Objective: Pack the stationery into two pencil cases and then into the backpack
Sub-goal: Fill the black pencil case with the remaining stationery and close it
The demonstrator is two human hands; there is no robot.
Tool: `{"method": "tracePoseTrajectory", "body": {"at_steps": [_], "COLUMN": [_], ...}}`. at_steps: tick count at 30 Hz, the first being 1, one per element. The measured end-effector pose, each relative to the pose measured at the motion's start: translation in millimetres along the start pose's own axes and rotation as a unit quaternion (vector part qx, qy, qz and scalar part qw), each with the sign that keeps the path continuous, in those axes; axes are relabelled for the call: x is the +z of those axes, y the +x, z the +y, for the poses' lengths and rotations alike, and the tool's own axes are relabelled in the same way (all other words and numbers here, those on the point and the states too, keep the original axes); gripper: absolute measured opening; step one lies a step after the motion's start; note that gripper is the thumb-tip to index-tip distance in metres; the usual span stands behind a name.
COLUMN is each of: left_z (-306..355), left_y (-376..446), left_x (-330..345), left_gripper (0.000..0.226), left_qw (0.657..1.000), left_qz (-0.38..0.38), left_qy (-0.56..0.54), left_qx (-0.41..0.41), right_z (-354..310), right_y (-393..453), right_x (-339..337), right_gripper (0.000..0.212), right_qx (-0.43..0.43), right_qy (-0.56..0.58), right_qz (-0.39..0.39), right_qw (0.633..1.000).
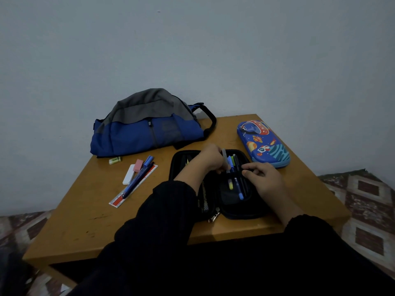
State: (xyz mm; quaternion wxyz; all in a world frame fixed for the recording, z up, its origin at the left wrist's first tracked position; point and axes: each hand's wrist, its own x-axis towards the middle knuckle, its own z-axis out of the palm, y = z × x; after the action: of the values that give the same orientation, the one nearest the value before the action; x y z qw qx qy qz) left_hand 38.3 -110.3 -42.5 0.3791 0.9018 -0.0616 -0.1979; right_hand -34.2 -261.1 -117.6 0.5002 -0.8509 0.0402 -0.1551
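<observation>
Black sleeves [171,210] reach over the tabletop [85,221] to the open black case [235,208]. The right hand [265,180] pinches at the elastic loop across its pens [237,180]; the left hand [210,158] holds a grey pen [224,159] upright over them. Done well, the right hand lifts the loop while the pen slides in straight beside the others. To the left lie a ruler [119,199], blue pens [139,178] and erasers [137,165]. Beyond sit the closed space case [264,144] and the backpack [145,129].

Our left hand [210,158] curls its fingers in a pinch; just beside it, our right hand [264,178] pinches too, sleeves dark.
</observation>
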Motion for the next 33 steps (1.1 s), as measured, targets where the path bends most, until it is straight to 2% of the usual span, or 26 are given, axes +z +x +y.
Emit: {"method": "tracePoseTrajectory", "body": {"at_steps": [2, 3, 6, 10, 13, 16, 25, 33], "left_z": [-4.5, -6.8, -9.6, -3.5, -1.3, -3.7, -16.1, -20.2], "left_y": [-1.0, 0.2, 6.3, 10.6, 17.2, 17.1, 11.6, 12.7], "left_x": [1.0, 2.2, 5.2, 5.4, 6.9, 5.8, 7.6, 10.8], "left_gripper": [0.025, 0.026, 0.053, 0.053, 0.053, 0.046, 0.016, 0.021], "left_qw": [1.000, 1.000, 0.999, 1.000, 1.000, 1.000, 0.997, 0.996], "left_qz": [-0.009, -0.002, 0.027, 0.027, 0.009, 0.013, 0.035, 0.056], "left_qy": [-0.004, -0.012, -0.034, 0.001, 0.024, 0.011, -0.052, -0.040], "left_qx": [0.010, 0.016, 0.020, 0.006, -0.016, -0.020, 0.041, 0.063], "right_z": [-0.5, -1.0, -4.3, -6.8, -5.9, -5.5, -3.9, -2.0], "right_y": [-0.7, -1.6, -5.4, -6.4, -5.6, -5.1, -3.8, -2.8], "right_x": [0.0, -0.5, -3.3, -3.7, -2.1, -1.3, 0.6, 0.1], "right_gripper": [0.011, 0.012, 0.022, 0.036, 0.036, 0.032, 0.029, 0.047], "right_qx": [-0.004, -0.010, -0.032, -0.036, -0.032, -0.038, -0.038, -0.033], "right_qy": [0.004, 0.013, 0.043, 0.046, 0.045, 0.031, 0.021, 0.003], "right_qz": [0.002, 0.001, -0.019, -0.071, -0.096, -0.096, -0.087, -0.072], "right_qw": [1.000, 1.000, 0.998, 0.996, 0.994, 0.994, 0.995, 0.997]}}
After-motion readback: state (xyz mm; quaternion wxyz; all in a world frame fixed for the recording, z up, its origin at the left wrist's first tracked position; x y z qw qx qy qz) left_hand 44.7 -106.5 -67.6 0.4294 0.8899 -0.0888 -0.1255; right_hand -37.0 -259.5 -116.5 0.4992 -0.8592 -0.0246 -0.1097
